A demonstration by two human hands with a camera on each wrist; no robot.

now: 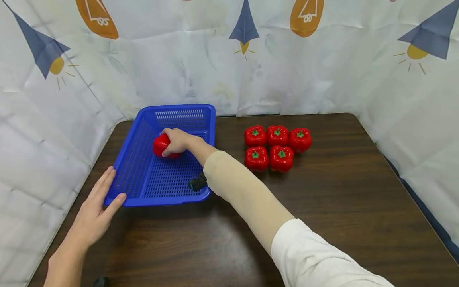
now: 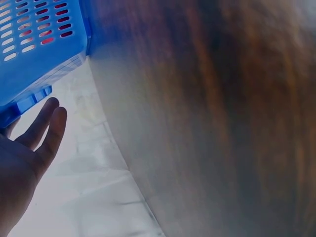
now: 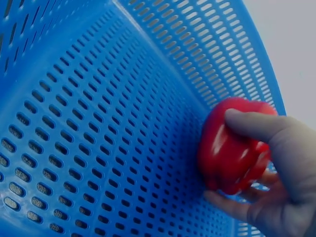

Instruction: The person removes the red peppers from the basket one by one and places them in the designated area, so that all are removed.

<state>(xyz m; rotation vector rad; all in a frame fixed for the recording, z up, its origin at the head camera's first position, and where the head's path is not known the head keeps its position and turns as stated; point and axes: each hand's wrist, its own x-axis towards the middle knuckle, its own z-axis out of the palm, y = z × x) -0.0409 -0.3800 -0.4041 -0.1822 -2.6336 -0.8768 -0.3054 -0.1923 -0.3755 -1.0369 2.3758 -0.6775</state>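
A red bell pepper [image 1: 161,145] is in my right hand [image 1: 177,142], inside the blue plastic basket [image 1: 161,201]. In the right wrist view, the thumb lies across the pepper [image 3: 224,148] and the fingers curl under it, close to the perforated side wall. My left hand [image 1: 94,211] is at the basket's near left corner, with fingers along the left side and the thumb at the front rim. Seen from the left wrist, its fingers are fairly straight beside the basket's rim [image 2: 29,101]. Part of the held pepper is hidden behind the right hand.
Several red bell peppers [image 1: 281,158] with green stems stand in two rows on the dark wooden table [image 1: 340,191], right of the basket. A black device [image 1: 197,182] shows by the right forearm. A printed white curtain [image 1: 161,63] surrounds the table's back and sides.
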